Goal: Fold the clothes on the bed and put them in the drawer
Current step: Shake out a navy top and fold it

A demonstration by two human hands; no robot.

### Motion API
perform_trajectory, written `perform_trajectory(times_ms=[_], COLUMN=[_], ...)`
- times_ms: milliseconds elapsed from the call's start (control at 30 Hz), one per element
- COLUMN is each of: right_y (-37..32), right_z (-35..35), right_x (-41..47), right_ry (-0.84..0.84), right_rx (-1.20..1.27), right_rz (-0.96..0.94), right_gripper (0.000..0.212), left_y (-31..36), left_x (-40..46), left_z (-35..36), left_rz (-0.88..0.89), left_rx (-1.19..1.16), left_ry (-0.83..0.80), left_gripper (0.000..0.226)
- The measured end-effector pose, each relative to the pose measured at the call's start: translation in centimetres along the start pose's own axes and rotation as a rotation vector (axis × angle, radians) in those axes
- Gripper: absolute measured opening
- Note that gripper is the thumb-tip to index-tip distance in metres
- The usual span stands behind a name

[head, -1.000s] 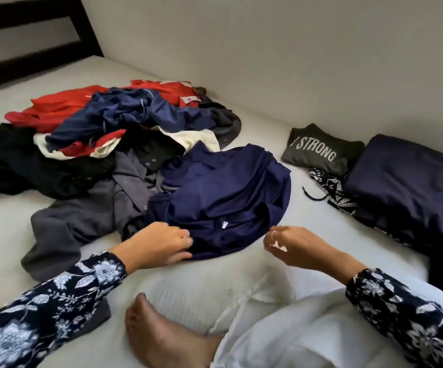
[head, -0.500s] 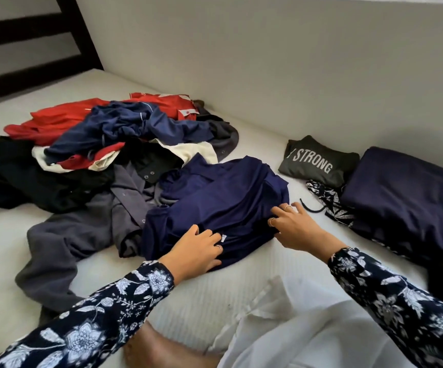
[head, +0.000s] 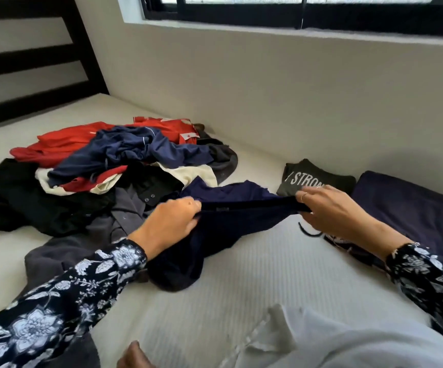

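Navy garment (head: pixel 223 229) now off the bed, stretched taut between left hand (head: pixel 174 221) and right hand (head: pixel 329 211).

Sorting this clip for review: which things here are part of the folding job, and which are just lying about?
Part of the job:
- dark navy fabric garment, stretched between left hand and right hand
- mixed red, blue and black clothes pile
- folded grey "STRONG" shirt
- folded navy cloth

Lying about:
- black window frame
- dark slatted headboard

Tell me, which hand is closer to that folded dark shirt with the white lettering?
The right hand. It overlaps the near edge of the lettered shirt, gripping one end of the navy garment. The left hand grips the other end, farther off toward the unfolded pile.
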State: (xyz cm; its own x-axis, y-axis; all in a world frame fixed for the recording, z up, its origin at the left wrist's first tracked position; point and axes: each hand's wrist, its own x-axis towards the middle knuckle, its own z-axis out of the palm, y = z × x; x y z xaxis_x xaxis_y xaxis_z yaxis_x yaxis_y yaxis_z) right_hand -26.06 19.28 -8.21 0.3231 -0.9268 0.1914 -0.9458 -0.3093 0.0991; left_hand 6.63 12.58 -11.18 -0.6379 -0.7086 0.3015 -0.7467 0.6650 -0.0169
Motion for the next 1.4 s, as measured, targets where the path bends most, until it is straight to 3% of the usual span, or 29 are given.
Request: perform_trajectory(times_ms=[100,300,400,467,633,800,833,933,967,1033,1100,1167,1200,1267,1333,1400], right_y=[1.4,4.3,5.2,5.7,7.1,6.2,6.1,6.1,6.6,7.0,7.0,6.6,6.2,5.6,5.9,6.6], right_z=[-2.8,-12.3,-16.7,-19.7,-24.8,-28.7,-28.5,-25.9,-25.2,-24.2,-24.3,-25.3,-25.8,-26.2,-26.0,-25.8], right_x=[2.4,8.1,10.5,11.6,12.1,11.0,10.8,10.5,10.3,9.5,8.9,8.5,8.3,7.7,7.2,6.4], right_ry=[0.082,0.400,0.387,0.381,0.462,0.882,0.787,0.136,0.096,0.216,0.343,0.357,0.340,0.307,0.283,0.230], right_rx=[0.168,0.482,0.959,1.097,0.841,0.389,0.360,0.347,0.342,0.456,0.674,0.909,0.997,1.081,1.065,1.029], right_rz=[0.241,0.446,0.553,0.547,0.412,0.351,0.353,0.411,0.434,0.471,0.510,0.530,0.514,0.450,0.404,0.356], right_gripper=[0.011,0.016,0.023,0.035,0.021,0.008,0.008,0.027,0.025,0.018,0.020,0.025,0.024,0.013,0.022,0.030], left_y=[-1.5,-2.7,-3.1,-3.3,-4.4,-4.2,-4.1,-3.7,-3.5,-3.0,-2.1,-1.6,-1.4,-1.3,-1.4,-1.7], left_x=[3.5,11.7,14.8,16.6,19.2,20.7,20.8,19.9,19.5,18.7,18.5,18.6,18.6,18.7,18.4,17.9], left_z=[-4.5,-16.3,-21.3,-24.5,-29.1,-31.9,-31.7,-29.4,-28.7,-27.1,-26.0,-25.4,-25.2,-24.7,-24.3,-24.1], left_rz=[-0.032,0.035,0.056,0.022,-0.101,-0.220,-0.244,-0.292,-0.317,-0.379,-0.484,-0.527,-0.521,-0.458,-0.369,-0.261], left_rx=[-0.197,-0.248,-0.234,-0.240,-0.215,-0.289,-0.241,0.051,0.069,-0.154,-0.564,-0.893,-0.943,-0.744,-0.522,-0.453], left_ry=[0.144,0.473,0.626,0.693,0.687,0.866,0.809,0.555,0.509,0.494,0.528,0.563,0.581,0.593,0.608,0.598], left_gripper=[0.015,0.034,0.051,0.044,0.030,0.027,0.027,0.022,0.020,0.024,0.034,0.040,0.037,0.025,0.017,0.023])
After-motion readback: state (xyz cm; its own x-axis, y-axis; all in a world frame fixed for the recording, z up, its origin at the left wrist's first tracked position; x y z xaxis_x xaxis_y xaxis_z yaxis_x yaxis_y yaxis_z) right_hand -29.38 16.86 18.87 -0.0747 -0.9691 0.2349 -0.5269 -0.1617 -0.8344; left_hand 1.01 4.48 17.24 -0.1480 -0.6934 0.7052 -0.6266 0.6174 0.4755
